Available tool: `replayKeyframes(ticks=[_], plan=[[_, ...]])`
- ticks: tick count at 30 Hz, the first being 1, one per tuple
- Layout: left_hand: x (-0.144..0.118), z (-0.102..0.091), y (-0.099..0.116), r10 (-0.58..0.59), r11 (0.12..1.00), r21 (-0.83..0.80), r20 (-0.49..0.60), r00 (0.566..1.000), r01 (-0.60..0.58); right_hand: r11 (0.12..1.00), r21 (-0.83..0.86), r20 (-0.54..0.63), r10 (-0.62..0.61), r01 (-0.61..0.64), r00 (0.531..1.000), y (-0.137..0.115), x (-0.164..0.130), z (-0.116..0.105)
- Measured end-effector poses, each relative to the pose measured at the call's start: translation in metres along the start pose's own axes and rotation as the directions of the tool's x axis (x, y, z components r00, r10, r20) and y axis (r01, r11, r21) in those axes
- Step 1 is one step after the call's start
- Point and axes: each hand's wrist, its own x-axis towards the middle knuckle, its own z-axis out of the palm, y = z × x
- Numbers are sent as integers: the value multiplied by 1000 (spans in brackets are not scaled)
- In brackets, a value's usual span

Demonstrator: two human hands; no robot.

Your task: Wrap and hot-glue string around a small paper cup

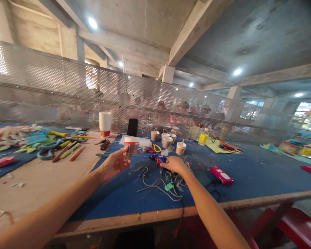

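My left hand (115,162) holds a white paper cup with a red band (131,145) above the blue table top (248,180). My right hand (174,164) rests on a blue glue gun (157,158) lying on the table; its black cord (177,188) runs toward the near edge. Loose grey cord pieces (150,180) lie between my two hands. Whether the right hand's fingers wrap the gun's handle is hard to tell.
Small cups with handles (167,140) stand behind, next to yellow-handled scissors (155,148), a stack of paper cups (105,123), a black phone (132,127) and a yellow-labelled bottle (203,137). A pink box (221,175) lies right. Coloured foam scraps (36,141) cover the left. People sit behind a perforated metal screen (67,90).
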Motion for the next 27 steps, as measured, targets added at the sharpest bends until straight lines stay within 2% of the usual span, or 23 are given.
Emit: replayKeyframes(ticks=[3,5,8,10,13,14,17,20,23,25,27], plan=[[0,-1,-1,25,999,38,-10,1000,-25,989,144,-36,40,-34,999,0,4,3],[1,-2,-1,33,998,45,-14,999,-33,907,421,-45,55,-31,997,1,7,5],[2,-5,-1,32,999,34,-43,999,-31,620,784,-35,82,-23,996,2,11,7],[3,-6,-1,32,999,12,-61,998,-32,408,913,-9,77,-24,997,2,13,7],[4,-7,1,39,999,-13,-77,996,-41,60,998,35,10,-36,999,1,13,4],[4,-7,1,40,999,-18,-86,996,-42,-31,999,39,-24,-40,999,0,12,2],[4,-9,1,40,999,-25,-82,996,-43,-230,972,25,-132,-55,991,-1,7,-3],[5,-9,1,51,999,-16,-50,997,-52,-334,941,-13,-198,-55,980,-4,1,-6],[5,-8,0,57,998,4,-85,995,-57,-389,921,-69,-233,-28,970,-9,-3,-9],[5,-8,0,58,998,15,-103,993,-57,-377,926,-90,-272,-20,958,-15,-6,-11],[5,-8,-1,61,998,20,-98,993,-59,-327,945,-119,-286,20,951,-23,-9,-16]])
